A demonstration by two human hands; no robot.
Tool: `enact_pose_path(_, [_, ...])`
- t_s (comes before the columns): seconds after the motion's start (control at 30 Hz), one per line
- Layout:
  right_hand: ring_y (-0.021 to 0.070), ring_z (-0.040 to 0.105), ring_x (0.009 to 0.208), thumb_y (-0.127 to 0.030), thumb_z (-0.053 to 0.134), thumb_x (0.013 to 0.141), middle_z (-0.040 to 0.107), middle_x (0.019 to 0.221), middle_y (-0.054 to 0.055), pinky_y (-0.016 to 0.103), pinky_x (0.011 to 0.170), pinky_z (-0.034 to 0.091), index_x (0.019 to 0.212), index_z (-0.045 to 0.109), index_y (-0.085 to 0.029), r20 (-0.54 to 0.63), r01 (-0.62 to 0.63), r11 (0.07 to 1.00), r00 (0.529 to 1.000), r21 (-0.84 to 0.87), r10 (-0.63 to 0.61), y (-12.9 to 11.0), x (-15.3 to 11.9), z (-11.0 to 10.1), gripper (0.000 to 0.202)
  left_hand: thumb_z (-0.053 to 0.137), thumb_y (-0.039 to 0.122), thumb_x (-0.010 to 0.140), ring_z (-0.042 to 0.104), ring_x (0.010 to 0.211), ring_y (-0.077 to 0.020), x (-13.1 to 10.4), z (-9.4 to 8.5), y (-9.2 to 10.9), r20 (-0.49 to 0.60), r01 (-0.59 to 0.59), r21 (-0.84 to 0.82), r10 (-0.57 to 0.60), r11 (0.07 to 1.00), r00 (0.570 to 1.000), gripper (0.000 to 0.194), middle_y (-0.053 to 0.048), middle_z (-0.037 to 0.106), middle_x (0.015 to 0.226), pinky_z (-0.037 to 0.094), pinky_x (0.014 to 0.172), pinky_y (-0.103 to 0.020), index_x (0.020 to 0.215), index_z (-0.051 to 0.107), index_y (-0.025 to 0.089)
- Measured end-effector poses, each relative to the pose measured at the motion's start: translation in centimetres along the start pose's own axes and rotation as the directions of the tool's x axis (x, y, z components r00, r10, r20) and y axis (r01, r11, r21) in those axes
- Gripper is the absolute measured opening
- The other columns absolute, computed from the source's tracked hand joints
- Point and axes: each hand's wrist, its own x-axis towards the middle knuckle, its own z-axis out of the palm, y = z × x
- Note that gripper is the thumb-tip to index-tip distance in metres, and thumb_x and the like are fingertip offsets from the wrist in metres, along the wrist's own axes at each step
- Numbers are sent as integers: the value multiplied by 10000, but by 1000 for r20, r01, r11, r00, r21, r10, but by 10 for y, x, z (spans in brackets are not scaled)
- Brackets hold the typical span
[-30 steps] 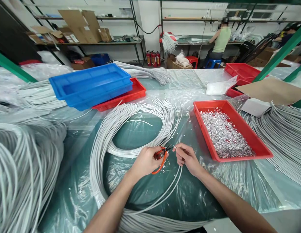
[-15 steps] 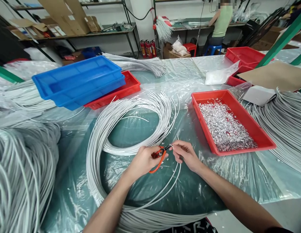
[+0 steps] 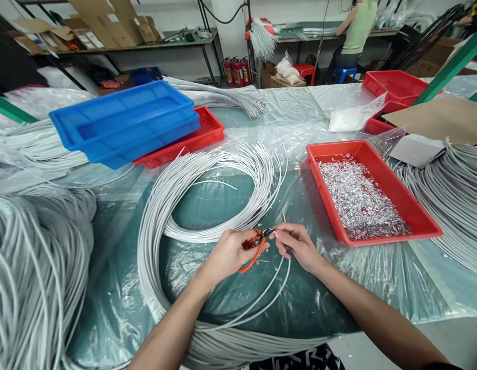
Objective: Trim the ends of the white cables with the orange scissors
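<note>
My left hand (image 3: 234, 254) is closed around orange-handled pliers (image 3: 254, 257), or cutters of that kind, whose dark jaws point right. Just beyond the jaws, my right hand (image 3: 294, 244) pinches the end of a thin white cable (image 3: 283, 277). The jaws are at or very near that cable end; whether they grip it is too small to tell. Two cable lengths curve down from my right hand toward the table's front. Behind my hands lies a large coil of white cables (image 3: 153, 226), with several loose ends at its upper right.
A red tray (image 3: 423, 228) of small shiny metal pieces stands to the right. Stacked blue trays (image 3: 126, 110) rest partly over another red tray (image 3: 211, 133). Grey cable bundles (image 3: 38, 277) lie left, with more at far right. A person (image 3: 357, 31) sits at the back bench.
The whole view has shifted slightly. My hands keep nearly the same pose, pliers and cable end still close together at the same spot.
</note>
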Motion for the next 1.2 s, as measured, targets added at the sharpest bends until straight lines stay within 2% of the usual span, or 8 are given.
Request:
enact_pose_path(0.17, [56, 346, 380, -435, 647, 885, 477, 477, -60, 222, 403, 293, 845, 699, -142, 20, -5, 1000, 1000, 25, 4, -1, -1, 0, 301, 596, 441, 873, 245, 579, -85, 0, -1, 2, 1, -6, -5, 6, 1000, 1000, 424, 59, 337, 578, 232, 509, -203, 595, 474, 144])
enact_pose_path(0.3, [67, 371, 386, -442, 633, 894, 474, 455, -59, 226, 420, 292, 851, 699, -145, 20, 12, 1000, 1000, -26, -11, 0, -1, -2, 308, 597, 432, 872, 260, 570, -82, 1, 0, 1, 24, 14, -3, -14, 1000, 1000, 414, 64, 344, 568, 234, 510, -200, 603, 455, 150])
enact_pose_path(0.5, [76, 379, 405, -450, 640, 884, 465, 457, -59, 231, 436, 299, 840, 695, -145, 16, 25, 999, 1000, -32, -25, 2, 1, -3, 313, 601, 427, 873, 309, 569, -83, 1, 1, 4, 49, 20, -32, -18, 999, 999, 369, 62, 402, 582, 261, 523, -194, 652, 494, 152])
enact_pose_path(0.67, [80, 388, 417, -441, 636, 889, 469, 462, -55, 234, 448, 306, 841, 700, -143, 18, 27, 999, 999, -37, -27, 3, 1, -5, 309, 578, 443, 891, 290, 569, -83, 1, 2, 7, 52, 32, -58, -29, 998, 998, 392, 60, 373, 580, 251, 514, -194, 645, 498, 149])
enact_pose_path(0.97, [87, 430, 463, -416, 655, 885, 486, 530, -36, 230, 459, 342, 791, 691, -136, 76, -57, 997, 996, 61, 52, -4, -1, -5, 297, 628, 377, 859, 251, 589, -81, -1, -1, 5, 90, 22, -112, -12, 993, 996, 378, 57, 316, 601, 222, 510, -199, 617, 452, 146])
enact_pose_path(1.2, [81, 432, 467, -437, 694, 854, 515, 560, -30, 223, 446, 337, 774, 710, -142, 53, 54, 998, 997, -12, -53, -8, -1, -3, 306, 654, 362, 848, 246, 596, -80, -2, -1, 6, 105, 26, -161, -9, 987, 994, 378, 56, 308, 609, 217, 516, -201, 616, 455, 140])
